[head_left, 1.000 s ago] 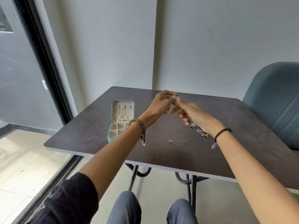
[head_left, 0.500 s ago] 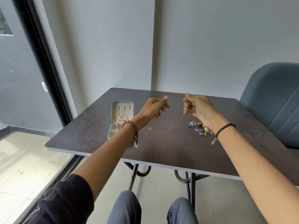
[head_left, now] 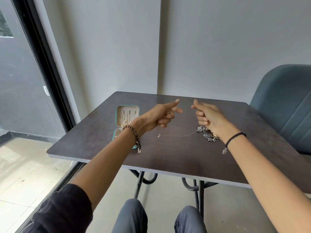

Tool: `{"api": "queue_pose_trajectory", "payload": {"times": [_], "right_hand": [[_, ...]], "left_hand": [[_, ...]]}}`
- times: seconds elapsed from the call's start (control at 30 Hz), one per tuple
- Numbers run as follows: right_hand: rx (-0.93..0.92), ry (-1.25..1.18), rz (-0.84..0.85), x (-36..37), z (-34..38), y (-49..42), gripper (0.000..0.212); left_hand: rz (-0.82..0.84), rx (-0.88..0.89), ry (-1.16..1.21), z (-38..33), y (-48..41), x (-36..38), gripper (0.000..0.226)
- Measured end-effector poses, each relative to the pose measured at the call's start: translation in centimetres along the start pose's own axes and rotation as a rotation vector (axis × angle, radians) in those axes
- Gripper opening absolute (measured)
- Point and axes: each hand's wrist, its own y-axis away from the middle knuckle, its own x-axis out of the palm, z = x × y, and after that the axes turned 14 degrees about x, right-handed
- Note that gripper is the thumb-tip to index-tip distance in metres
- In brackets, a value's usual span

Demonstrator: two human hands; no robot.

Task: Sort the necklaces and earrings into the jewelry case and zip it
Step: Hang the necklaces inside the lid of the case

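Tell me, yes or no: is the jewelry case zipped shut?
No, the jewelry case lies open on the table, its cream lid lining showing with necklaces hung inside it.

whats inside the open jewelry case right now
In the jewelry case, thin gold chains hang against the cream lid lining. The lower tray shows only a sliver of cream compartments; the left forearm covers the rest, so its contents cannot be seen.

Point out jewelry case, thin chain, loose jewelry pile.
jewelry case (head_left: 127, 107): head view, lid's teal rim.
thin chain (head_left: 178, 135): head view, mid-strand over the table.
loose jewelry pile (head_left: 209, 137): head view, silver cluster.
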Motion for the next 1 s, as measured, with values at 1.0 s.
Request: {"api": "queue_pose_trajectory", "payload": {"times": [1.0], "right_hand": [[-0.116,0.329,0.159,0.3,-1.6,1.0,0.021]], "left_hand": [[-0.544,0.257,0.522,0.5,-1.4,-0.2,0.048]]}}
